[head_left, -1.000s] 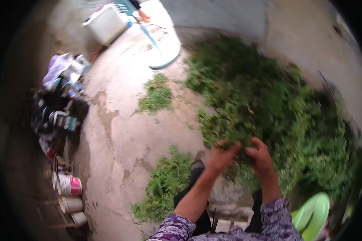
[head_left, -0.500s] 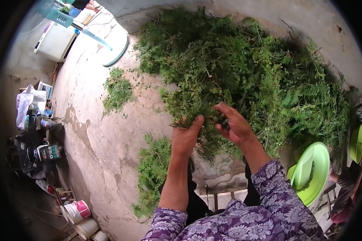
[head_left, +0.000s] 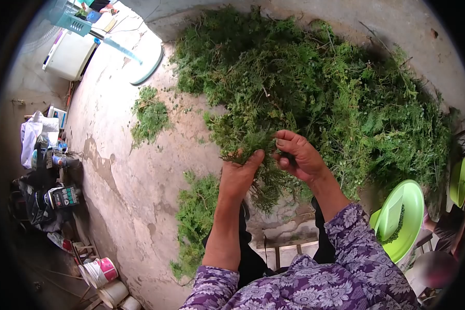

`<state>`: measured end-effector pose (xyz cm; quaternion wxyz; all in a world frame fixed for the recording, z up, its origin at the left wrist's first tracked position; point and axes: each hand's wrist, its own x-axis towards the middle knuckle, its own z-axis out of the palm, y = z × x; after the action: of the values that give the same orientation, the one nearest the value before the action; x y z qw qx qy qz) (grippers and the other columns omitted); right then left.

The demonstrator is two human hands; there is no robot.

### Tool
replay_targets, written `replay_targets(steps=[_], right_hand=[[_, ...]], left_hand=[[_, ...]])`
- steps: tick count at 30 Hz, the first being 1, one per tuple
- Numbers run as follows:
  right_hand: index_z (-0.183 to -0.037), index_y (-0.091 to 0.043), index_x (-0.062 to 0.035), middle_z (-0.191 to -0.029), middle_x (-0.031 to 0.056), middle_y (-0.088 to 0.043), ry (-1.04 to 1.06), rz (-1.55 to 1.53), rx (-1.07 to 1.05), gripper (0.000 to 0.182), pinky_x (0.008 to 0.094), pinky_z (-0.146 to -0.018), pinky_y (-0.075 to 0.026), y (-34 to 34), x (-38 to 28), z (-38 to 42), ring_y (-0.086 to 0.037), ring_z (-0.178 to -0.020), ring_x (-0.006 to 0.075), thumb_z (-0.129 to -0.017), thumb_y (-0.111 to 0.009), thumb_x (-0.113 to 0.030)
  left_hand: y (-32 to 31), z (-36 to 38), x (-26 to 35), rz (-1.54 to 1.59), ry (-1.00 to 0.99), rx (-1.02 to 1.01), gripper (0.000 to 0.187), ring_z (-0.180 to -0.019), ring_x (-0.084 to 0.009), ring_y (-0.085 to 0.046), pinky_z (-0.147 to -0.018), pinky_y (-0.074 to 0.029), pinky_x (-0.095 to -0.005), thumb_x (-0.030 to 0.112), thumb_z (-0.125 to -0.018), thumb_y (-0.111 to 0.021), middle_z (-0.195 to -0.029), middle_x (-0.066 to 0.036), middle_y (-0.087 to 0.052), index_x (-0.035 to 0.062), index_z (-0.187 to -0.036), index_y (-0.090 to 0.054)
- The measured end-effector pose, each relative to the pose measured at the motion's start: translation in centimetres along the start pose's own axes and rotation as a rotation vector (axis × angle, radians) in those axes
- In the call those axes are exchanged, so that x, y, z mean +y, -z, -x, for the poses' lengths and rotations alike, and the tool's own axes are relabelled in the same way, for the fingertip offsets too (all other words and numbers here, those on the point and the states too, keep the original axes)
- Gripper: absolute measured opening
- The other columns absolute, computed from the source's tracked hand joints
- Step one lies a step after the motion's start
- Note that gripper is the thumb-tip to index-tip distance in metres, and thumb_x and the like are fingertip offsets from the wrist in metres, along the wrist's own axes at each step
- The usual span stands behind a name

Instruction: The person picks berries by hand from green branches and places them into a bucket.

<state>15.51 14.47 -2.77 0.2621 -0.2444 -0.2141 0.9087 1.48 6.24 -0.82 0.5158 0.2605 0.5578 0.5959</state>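
Observation:
My left hand (head_left: pixel 238 173) is wrapped round a leafy green sprig (head_left: pixel 266 188), which hangs down between my two hands. Close by on the right, my right hand (head_left: pixel 300 157) has its fingers curled beside the sprig, with small dark bits near the fingertips that are too small to make out. Beyond both hands a large heap of green branches (head_left: pixel 294 77) lies on the floor against the wall. A smaller pile of sprigs (head_left: pixel 197 222) is left of my legs, and another small clump (head_left: pixel 151 116) lies farther off.
At right, a bright green basin (head_left: pixel 412 227) holds small green pieces, beside another green container (head_left: pixel 458 183) and a person partly in view. A fan base (head_left: pixel 152 67) and white box (head_left: pixel 70 54) stand at upper left. Bags and buckets (head_left: pixel 99 272) line the left side.
My right hand has shifted slightly up and its fingers have drawn closer together. The sprig in my left hand hangs slightly lower. At lower right, the other person's head has come into view.

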Motion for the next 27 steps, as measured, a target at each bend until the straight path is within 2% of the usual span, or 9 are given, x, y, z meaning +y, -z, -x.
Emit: replay_targets(steps=[6,9,11,14,18,20,21,23,27], right_hand=[[-0.088,-0.052,-0.0050,-0.067,0.0018,-0.056,0.052,0.052,-0.010,0.011,0.0149,-0.043,-0.040,-0.4,1.0,-0.1,-0.049,-0.049,0.0045,-0.082,-0.058,-0.012],[-0.088,-0.052,-0.0047,-0.066,0.0006,-0.054,0.087,0.254,0.107,0.011,0.0155,-0.042,-0.039,-0.9,1.3,-0.2,-0.048,-0.048,0.0039,-0.081,-0.058,-0.011],[-0.087,-0.052,-0.0039,-0.066,-0.0005,-0.053,0.234,0.513,0.202,0.011,0.0170,-0.042,-0.038,-0.4,1.3,-0.6,-0.047,-0.048,0.0037,-0.080,-0.058,-0.011],[-0.086,-0.053,-0.0021,-0.065,-0.0018,-0.051,0.121,0.353,0.217,0.012,0.0180,-0.041,-0.037,-0.3,0.7,0.0,-0.046,-0.047,0.0037,-0.079,-0.057,-0.011],[-0.087,-0.053,-0.0031,-0.065,-0.0024,-0.051,0.137,0.257,0.210,0.011,0.0173,-0.041,-0.036,-0.6,0.5,0.2,-0.046,-0.047,0.0035,-0.079,-0.057,-0.011],[-0.086,-0.054,-0.0045,-0.064,-0.0024,-0.051,0.356,0.693,0.301,0.009,0.0167,-0.040,-0.034,-0.9,0.7,0.3,-0.046,-0.046,0.0034,-0.079,-0.058,-0.008],[-0.086,-0.054,-0.0045,-0.064,-0.0024,-0.051,0.358,0.692,0.302,0.009,0.0167,-0.040,-0.034,-0.6,0.3,0.3,-0.046,-0.046,0.0034,-0.079,-0.058,-0.008],[-0.084,-0.055,-0.0056,-0.065,-0.0019,-0.052,0.094,0.199,0.250,0.006,0.0164,-0.039,-0.034,0.0,-0.5,0.3,-0.045,-0.046,0.0038,-0.079,-0.058,-0.008],[-0.082,-0.055,-0.0052,-0.065,-0.0020,-0.052,0.064,0.085,0.329,0.004,0.0169,-0.038,-0.034,0.0,-0.5,0.3,-0.044,-0.046,0.0041,-0.079,-0.057,-0.007]], left_hand=[[0.4,-0.2,0.3,0.047,-0.033,0.059,0.014,-0.076,-0.0077,-0.053,-0.067,-0.043,-0.0225,0.006,-0.082,-0.058,-0.088,-0.001,-0.060,0.0015,-0.095,-0.059],[0.6,-0.6,-0.4,0.034,-0.058,0.129,0.012,-0.075,-0.0068,-0.052,-0.066,-0.042,-0.0220,0.006,-0.081,-0.058,-0.085,0.000,-0.060,0.0015,-0.092,-0.061],[0.1,-0.3,-1.0,-0.145,-0.024,0.068,0.011,-0.075,-0.0062,-0.051,-0.065,-0.042,-0.0224,0.006,-0.081,-0.059,-0.084,0.001,-0.060,0.0016,-0.091,-0.061],[-0.3,-0.3,-0.7,-0.102,-0.098,0.061,0.011,-0.073,-0.0059,-0.051,-0.065,-0.042,-0.0226,0.007,-0.081,-0.060,-0.083,0.001,-0.060,0.0019,-0.090,-0.062],[-1.3,-0.2,-0.4,-0.044,-0.115,0.108,0.011,-0.072,-0.0060,-0.052,-0.064,-0.042,-0.0226,0.008,-0.081,-0.060,-0.081,0.002,-0.060,0.0023,-0.090,-0.062],[-1.6,-0.1,-0.4,-0.100,-0.084,0.158,0.011,-0.072,-0.0057,-0.051,-0.064,-0.042,-0.0224,0.008,-0.081,-0.061,-0.080,0.003,-0.061,0.0027,-0.090,-0.062],[-1.7,0.0,-0.5,-0.101,-0.085,0.156,0.011,-0.072,-0.0057,-0.051,-0.064,-0.042,-0.0224,0.008,-0.081,-0.061,-0.080,0.003,-0.061,0.0027,-0.090,-0.062],[-1.7,0.2,-0.6,-0.100,-0.049,0.083,0.010,-0.071,-0.0055,-0.051,-0.064,-0.042,-0.0224,0.008,-0.081,-0.060,-0.079,0.003,-0.060,0.0021,-0.089,-0.062],[-1.5,0.3,-0.7,-0.134,-0.082,0.066,0.010,-0.069,-0.0050,-0.051,-0.062,-0.041,-0.0217,0.008,-0.081,-0.061,-0.078,0.003,-0.060,0.0024,-0.089,-0.062]])
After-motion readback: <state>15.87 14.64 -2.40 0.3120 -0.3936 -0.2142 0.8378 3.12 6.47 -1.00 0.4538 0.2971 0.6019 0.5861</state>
